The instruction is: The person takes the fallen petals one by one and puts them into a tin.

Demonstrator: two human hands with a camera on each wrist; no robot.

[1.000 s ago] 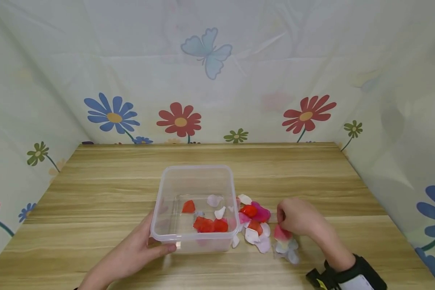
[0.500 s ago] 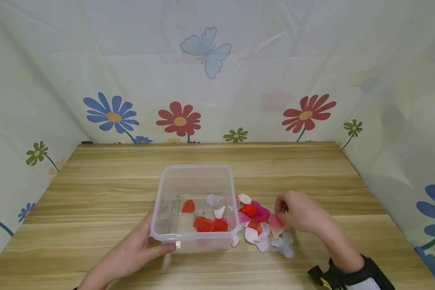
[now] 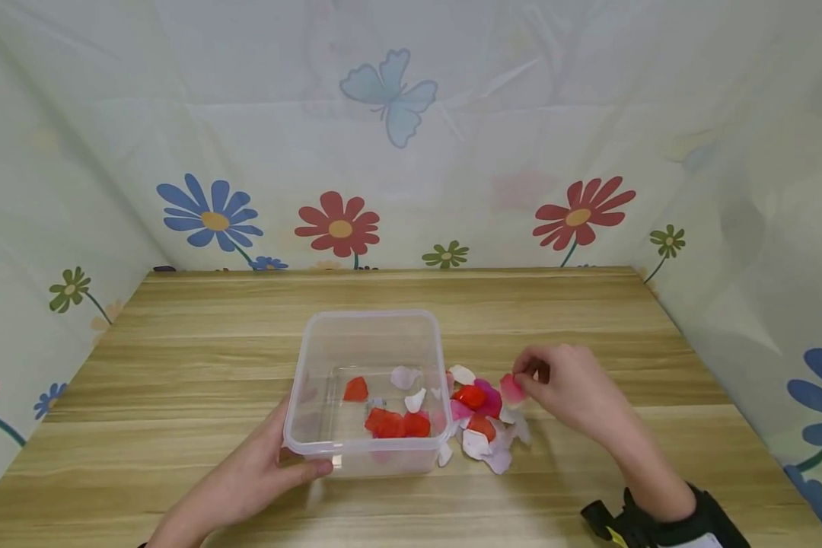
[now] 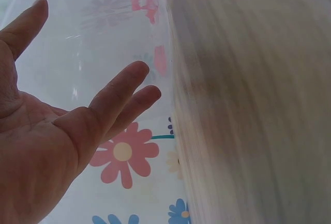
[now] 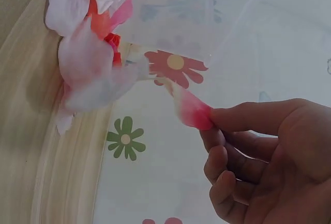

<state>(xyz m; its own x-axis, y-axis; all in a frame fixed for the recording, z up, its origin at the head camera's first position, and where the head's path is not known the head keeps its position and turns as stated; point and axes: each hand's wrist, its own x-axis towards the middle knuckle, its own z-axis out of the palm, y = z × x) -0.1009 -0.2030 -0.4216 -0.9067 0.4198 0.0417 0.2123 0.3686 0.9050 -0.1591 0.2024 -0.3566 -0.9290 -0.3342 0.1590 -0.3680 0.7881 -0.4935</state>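
A clear plastic box (image 3: 373,455) stands on the table with several red, white and pale pink petals (image 3: 387,425) inside. My left hand (image 3: 256,476) touches its near left corner, the thumb along the front wall and the other fingers partly hidden behind the left side. In the left wrist view, that hand's fingers (image 4: 121,92) look straight and spread against the clear wall. My right hand (image 3: 575,388) pinches a pink petal with a pale end (image 3: 512,388) between thumb and forefinger. Pale, blurred petals hang near it in the right wrist view, beside the petal pile (image 3: 479,418).
The pile of loose red, magenta and white petals lies against the box's right side. The wood-grain table (image 3: 199,342) extends around it. A white cloth (image 3: 486,152) printed with flowers and a butterfly encloses the back and sides.
My right hand has moved up and slightly left with the pink petal. The pale petals below it have shifted left onto the pile. The left hand and the box have stayed put.
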